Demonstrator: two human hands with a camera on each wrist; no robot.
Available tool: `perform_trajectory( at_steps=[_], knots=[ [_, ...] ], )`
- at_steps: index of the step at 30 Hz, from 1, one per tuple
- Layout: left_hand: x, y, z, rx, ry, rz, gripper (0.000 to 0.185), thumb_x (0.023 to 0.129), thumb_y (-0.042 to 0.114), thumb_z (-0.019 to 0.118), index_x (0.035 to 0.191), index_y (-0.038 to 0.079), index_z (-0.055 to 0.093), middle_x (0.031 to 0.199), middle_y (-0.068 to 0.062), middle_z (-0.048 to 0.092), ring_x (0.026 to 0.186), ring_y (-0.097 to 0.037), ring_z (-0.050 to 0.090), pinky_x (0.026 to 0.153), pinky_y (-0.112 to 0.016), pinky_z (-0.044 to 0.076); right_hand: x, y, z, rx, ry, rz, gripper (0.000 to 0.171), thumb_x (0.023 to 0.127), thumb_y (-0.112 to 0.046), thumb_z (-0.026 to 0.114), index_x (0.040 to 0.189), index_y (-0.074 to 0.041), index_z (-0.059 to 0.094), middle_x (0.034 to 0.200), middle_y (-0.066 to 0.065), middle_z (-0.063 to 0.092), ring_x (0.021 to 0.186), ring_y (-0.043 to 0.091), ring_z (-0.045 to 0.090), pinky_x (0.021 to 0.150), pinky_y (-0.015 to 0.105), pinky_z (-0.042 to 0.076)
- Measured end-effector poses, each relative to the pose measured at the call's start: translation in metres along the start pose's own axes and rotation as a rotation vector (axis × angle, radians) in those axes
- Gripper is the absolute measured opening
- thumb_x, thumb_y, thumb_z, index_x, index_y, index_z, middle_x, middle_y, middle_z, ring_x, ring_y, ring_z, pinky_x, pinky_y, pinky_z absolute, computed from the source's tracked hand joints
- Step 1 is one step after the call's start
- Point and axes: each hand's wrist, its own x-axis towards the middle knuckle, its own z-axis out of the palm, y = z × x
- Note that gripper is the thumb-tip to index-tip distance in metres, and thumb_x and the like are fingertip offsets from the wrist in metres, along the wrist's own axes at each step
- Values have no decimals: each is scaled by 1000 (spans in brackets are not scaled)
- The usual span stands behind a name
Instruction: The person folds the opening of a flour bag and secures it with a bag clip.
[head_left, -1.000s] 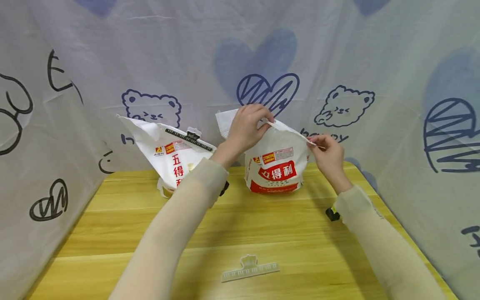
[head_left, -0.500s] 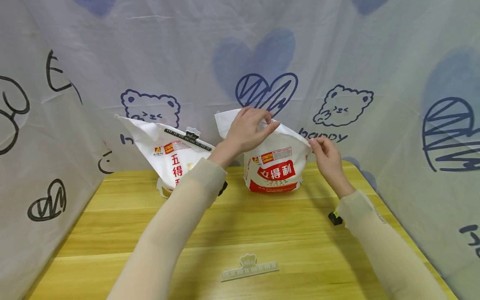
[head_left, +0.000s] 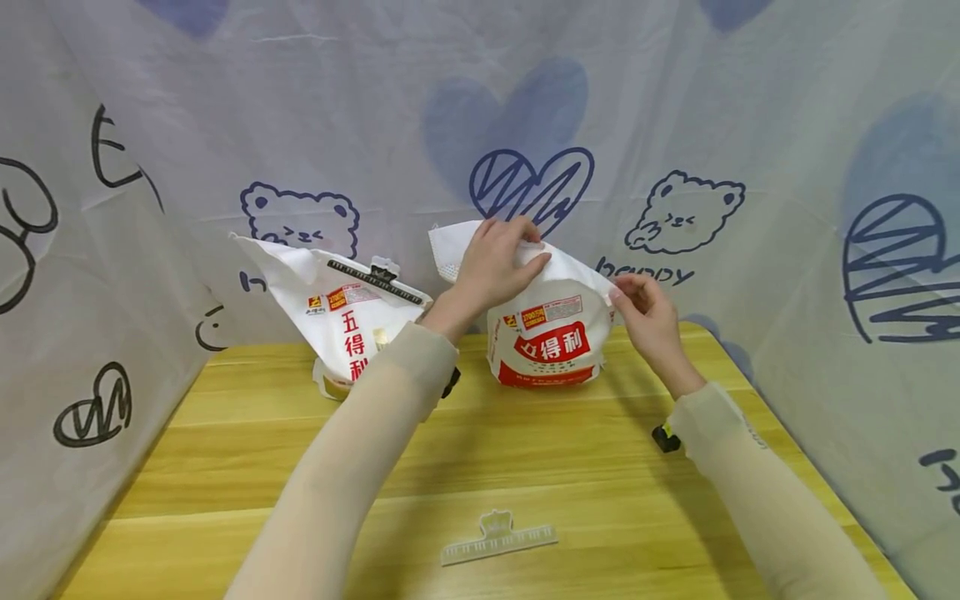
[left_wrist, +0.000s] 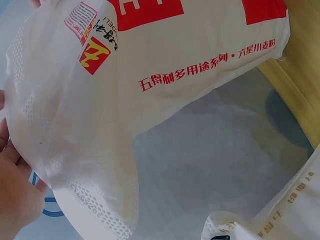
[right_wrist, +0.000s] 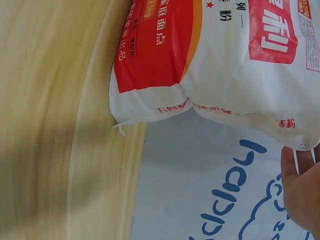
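A white flour bag (head_left: 551, 342) with red lettering stands upright near the table's back edge, its top folded over toward the front. My left hand (head_left: 491, 262) holds the fold at the top, fingers over it and thumb in front. At the top's right corner, my right hand (head_left: 651, 321) pinches the bag between thumb and fingers. The left wrist view has the bag's loose white upper part (left_wrist: 95, 140) beside my left hand (left_wrist: 20, 195). In the right wrist view, fingertips of my right hand (right_wrist: 302, 192) meet the bag's edge.
A second flour bag (head_left: 288, 275), its top closed by a black sealing clip (head_left: 375, 280), stands to the left, partly behind my left arm. A clear sealing clip (head_left: 498, 542) lies on the front of the wooden table (head_left: 555, 467). Printed cloth (head_left: 660, 100) surrounds the table.
The bag's top edge has been folded down toward the front. My left thumb has lifted off the edge and lowered onto the fold; my right hand has shifted slightly left.
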Motion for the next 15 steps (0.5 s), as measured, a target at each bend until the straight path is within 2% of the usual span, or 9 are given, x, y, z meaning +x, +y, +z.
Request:
perform_trajectory(
  at_steps=[6,10,15],
  knots=[
    [-1,-3,2,-9,-4,10,39,102,34,68,134,14,63,134,-1,69,129,-21,58,125,-37,24,5,13,2,-59,12,-6,38,107,-26,60,140,-8,58,129,14,65,116,19,61,102,27,52],
    [-3,-4,1,-2,-10,21,33,103,32,68,131,15,65,134,0,69,131,-20,57,128,-39,21,6,14,3,-75,18,-6,38,106,-26,61,139,-7,59,130,15,65,118,25,61,103,31,54],
    [-4,-5,1,3,1,42,27,102,28,68,126,16,68,128,1,71,127,-19,59,126,-38,25,8,14,5,-104,28,22,37,105,-27,64,136,-5,62,133,14,65,119,26,62,104,35,55]
  ],
)
